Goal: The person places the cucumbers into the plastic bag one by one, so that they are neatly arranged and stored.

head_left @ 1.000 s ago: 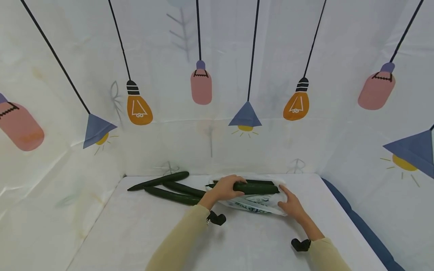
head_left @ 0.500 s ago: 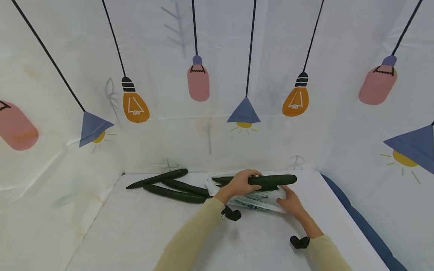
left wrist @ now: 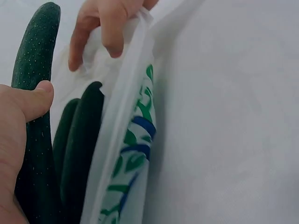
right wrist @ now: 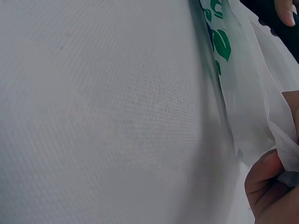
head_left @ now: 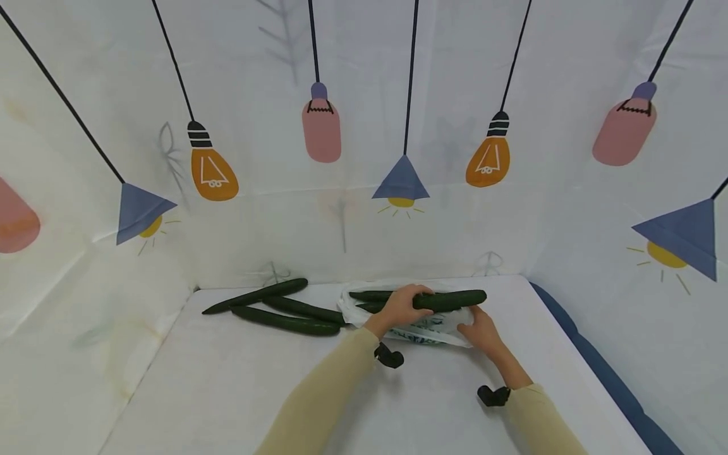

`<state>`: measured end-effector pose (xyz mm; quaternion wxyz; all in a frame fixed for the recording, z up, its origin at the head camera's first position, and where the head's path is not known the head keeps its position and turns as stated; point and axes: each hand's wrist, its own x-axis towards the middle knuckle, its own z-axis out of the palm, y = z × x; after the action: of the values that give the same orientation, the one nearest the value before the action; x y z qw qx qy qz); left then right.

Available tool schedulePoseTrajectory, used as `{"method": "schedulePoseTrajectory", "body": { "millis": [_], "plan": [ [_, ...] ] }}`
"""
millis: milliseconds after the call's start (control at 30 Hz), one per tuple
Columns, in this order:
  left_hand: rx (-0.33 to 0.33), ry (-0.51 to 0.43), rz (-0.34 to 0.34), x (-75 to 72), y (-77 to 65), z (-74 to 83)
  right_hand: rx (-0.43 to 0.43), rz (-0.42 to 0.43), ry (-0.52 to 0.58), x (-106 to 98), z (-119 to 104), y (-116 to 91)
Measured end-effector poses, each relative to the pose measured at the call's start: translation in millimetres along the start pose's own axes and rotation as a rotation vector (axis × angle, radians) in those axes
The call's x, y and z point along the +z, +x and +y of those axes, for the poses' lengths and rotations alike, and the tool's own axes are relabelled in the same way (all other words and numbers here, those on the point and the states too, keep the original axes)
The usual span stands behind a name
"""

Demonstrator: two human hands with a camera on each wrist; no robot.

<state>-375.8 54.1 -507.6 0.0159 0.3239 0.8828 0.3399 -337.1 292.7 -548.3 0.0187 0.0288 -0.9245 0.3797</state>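
Observation:
My left hand (head_left: 401,305) grips a long dark green cucumber (head_left: 457,299) above a white plastic bag (head_left: 440,335) with green and blue print. In the left wrist view the thumb lies across this cucumber (left wrist: 37,60), whose far end points up and away. Two more cucumbers (left wrist: 83,147) lie inside the bag's mouth, partly hidden by its near edge. At the bag's right end, my right hand (head_left: 482,330) holds the rim; the right wrist view shows thumb and fingers (right wrist: 265,170) pinching thin plastic.
Left of the bag, three loose cucumbers (head_left: 284,321) lie on the white table (head_left: 227,392), some touching. White sheets with printed lamps (head_left: 400,180) stand behind and at the sides. Something dark blue (head_left: 591,360) runs along the table's right edge.
Over the last second the left hand has raised its cucumber from low in the bag and shifted it right. The right hand keeps its hold on the rim. The head view has shifted slightly.

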Motion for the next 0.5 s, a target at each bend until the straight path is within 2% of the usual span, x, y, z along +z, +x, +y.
{"method": "schedulePoseTrajectory", "body": {
  "millis": [100,233,333,500],
  "plan": [
    [-0.039,0.039,-0.004,1.2,-3.0,-8.7,0.018,-0.025,0.007,1.2,-0.2,-0.8],
    [-0.045,0.107,0.001,3.4,-5.1,-15.4,0.013,-0.037,0.016,2.1,0.2,-3.0],
    [-0.05,0.147,0.001,5.1,-5.9,-15.2,-0.01,-0.028,0.028,1.5,0.9,-4.9],
    [-0.106,0.161,-0.012,8.3,-8.1,-12.9,-0.027,-0.052,0.044,-0.5,5.5,-5.9]
  ]
}}
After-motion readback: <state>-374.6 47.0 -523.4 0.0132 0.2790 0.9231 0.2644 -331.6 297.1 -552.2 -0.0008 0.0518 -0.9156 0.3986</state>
